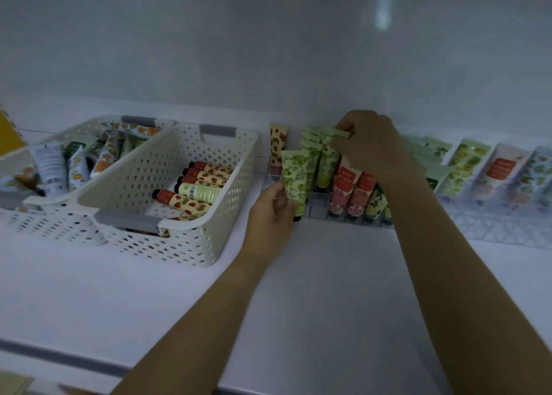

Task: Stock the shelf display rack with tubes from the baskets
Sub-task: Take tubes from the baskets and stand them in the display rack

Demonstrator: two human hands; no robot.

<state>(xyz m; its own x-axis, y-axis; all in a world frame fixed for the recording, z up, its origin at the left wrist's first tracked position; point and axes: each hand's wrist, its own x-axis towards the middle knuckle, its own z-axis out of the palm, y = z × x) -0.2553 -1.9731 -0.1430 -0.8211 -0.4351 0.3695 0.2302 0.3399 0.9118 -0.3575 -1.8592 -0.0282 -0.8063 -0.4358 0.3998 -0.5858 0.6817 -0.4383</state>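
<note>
My left hand (274, 206) grips a green-patterned tube (295, 175) upright, cap down, just in front of the clear display rack (316, 206). My right hand (369, 145) reaches over the rack and pinches the top edge of another green tube (337, 134) standing in a row of like tubes (312, 146). A strawberry tube (277, 143) stands at the rack's left end. Pink and red tubes (355, 191) fill the slots under my right wrist. The near white basket (227, 185) holds several strawberry tubes (194, 191); the far basket (74, 191) holds mixed tubes.
More tubes lean in a second clear rack (490, 191) to the right, along the white back wall. A yellow box (10, 137) sits at the far left edge. The white shelf surface (328, 290) stretches toward me in front of the racks.
</note>
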